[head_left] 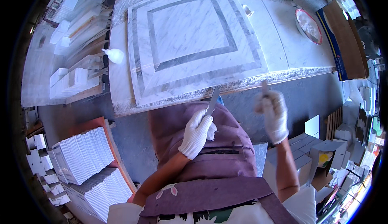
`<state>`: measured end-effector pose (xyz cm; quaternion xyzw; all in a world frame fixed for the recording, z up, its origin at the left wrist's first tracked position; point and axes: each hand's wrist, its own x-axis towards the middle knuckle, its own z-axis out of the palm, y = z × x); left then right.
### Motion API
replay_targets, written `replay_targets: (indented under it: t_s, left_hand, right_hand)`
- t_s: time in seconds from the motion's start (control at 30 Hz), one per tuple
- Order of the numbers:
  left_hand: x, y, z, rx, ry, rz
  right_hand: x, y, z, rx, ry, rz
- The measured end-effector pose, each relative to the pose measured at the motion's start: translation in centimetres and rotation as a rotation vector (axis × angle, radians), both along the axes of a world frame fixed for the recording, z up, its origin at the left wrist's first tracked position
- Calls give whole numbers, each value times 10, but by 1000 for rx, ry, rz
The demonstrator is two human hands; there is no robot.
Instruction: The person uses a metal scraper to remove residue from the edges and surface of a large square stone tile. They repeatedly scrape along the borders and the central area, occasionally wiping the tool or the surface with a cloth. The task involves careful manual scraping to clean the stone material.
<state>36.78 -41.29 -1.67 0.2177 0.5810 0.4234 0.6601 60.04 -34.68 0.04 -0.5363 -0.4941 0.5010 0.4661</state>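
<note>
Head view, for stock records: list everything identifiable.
worktable: one, whitish, upper centre
marble panel: one, white with grey bands, on worktable
squeeze bottle: one, white, left of panel
bowl: one, red-rimmed, right of panel
cardboard box: one, brown and blue, far right
slabs: many, white, upper left
tile stacks: two, white, lower left
cartons: several, greyish, lower right
flat strip: one, grey, left hand
blurred object: one, greyish, right hand
apron: one, purple, lower centre
hands: two, white-gloved, before worktable

Strip (213, 101) is flat, narrow, grey, gripped in left hand (197, 133), upper end leaning right. Second piece (264, 87) is blurred, pokes up from right hand (275, 115).
</note>
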Motion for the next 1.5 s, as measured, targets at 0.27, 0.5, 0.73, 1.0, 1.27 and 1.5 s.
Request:
replay_targets:
  t_s: [0.27,0.5,0.73,1.0,1.27,1.5]
  left_hand:
    - [-2,2,6,-9,2,32]
    - [-4,-1,6,1,21,46]
    - [-7,-6,2,49,120,76]
    - [-8,-8,-5,109,383,80]
    - [-7,-5,8,57,350,78]
    - [-9,-4,12,27,248,80]
  right_hand:
    - [-58,-17,-12,315,-596,127]
    - [-65,-22,-3,197,-478,238]
    - [-75,-27,-10,75,-516,306]
    - [-94,-32,16,96,-599,476]
    - [-97,-35,1,231,-459,400]
    - [-91,-24,-11,94,-398,280]
